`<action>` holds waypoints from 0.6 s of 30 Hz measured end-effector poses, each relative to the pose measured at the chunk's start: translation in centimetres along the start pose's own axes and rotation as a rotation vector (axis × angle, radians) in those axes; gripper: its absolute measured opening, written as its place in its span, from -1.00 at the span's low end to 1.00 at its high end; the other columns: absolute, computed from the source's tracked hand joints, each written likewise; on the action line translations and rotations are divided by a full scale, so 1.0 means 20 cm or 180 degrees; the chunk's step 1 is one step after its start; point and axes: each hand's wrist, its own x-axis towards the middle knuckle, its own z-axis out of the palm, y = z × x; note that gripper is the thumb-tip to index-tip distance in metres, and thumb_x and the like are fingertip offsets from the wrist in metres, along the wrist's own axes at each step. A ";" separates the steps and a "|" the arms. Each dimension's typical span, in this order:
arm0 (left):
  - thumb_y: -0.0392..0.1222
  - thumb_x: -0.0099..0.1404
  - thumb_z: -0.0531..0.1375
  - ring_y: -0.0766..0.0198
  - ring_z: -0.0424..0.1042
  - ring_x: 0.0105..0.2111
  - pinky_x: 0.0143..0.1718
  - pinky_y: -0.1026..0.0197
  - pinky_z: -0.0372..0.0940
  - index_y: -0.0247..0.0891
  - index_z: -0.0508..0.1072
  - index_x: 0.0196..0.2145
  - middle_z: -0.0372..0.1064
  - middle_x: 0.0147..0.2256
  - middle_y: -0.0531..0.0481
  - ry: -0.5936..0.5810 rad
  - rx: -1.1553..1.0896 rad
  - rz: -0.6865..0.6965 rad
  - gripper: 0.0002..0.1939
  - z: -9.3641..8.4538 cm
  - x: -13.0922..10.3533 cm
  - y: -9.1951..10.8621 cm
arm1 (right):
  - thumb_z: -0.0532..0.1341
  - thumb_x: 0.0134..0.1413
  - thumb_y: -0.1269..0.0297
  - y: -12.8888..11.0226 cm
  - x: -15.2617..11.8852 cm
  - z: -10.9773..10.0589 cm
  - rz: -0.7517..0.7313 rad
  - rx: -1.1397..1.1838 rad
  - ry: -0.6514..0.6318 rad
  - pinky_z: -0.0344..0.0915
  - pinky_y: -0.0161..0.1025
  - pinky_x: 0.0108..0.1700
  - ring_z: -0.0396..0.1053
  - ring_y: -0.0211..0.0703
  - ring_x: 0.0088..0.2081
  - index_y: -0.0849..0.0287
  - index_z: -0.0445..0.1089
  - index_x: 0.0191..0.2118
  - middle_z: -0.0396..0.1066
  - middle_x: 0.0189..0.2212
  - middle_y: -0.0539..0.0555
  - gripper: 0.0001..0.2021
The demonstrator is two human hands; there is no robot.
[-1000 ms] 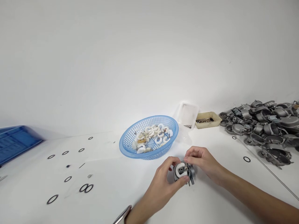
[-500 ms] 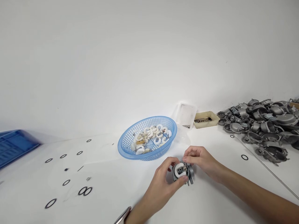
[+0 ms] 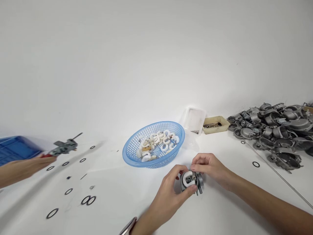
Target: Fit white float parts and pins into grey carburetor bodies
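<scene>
Co-worker's hand has come into frame since half a second ago, well off to the left of the left hand, carrying a gray casting with a thin rod sticking out. Something red shows at its fingers; can't tell what. Own hands: basically same pose as before.

Left hand half open in a C, thumb on the near side and fingers on the far side of the gray metal body, firm hold. Body sits between the two hands, open side up, white C-shaped float showing in it, fingers around both.

Right hand: fingers curled, thumb and index almost together at the far edge of the body, by the float's metal end. Anything pinched there is too small to tell.

Beyond the left hand: blue basket with loose white floats. Beyond the right hand: white tray tilted against the wall, cream tray with small dark parts right beside it. Farther out to the right hand's right: heap of gray castings. Black rings scattered left of the left hand; blue crate farther left, behind the co-worker's arm.
</scene>
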 end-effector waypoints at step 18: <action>-0.04 0.25 0.28 0.14 0.36 -0.21 -0.10 0.11 0.28 -0.13 0.41 -0.16 0.47 -0.20 0.03 -0.0037 -0.0022 0.0037 -0.76 0.00 0.00 0.00 | 0.45 -0.07 0.16 -0.01 0.00 -0.01 0.0034 -0.0046 -0.0036 0.17 -0.26 -0.32 0.31 -0.23 -0.42 0.16 0.50 -0.41 0.42 -0.52 -0.05 -0.79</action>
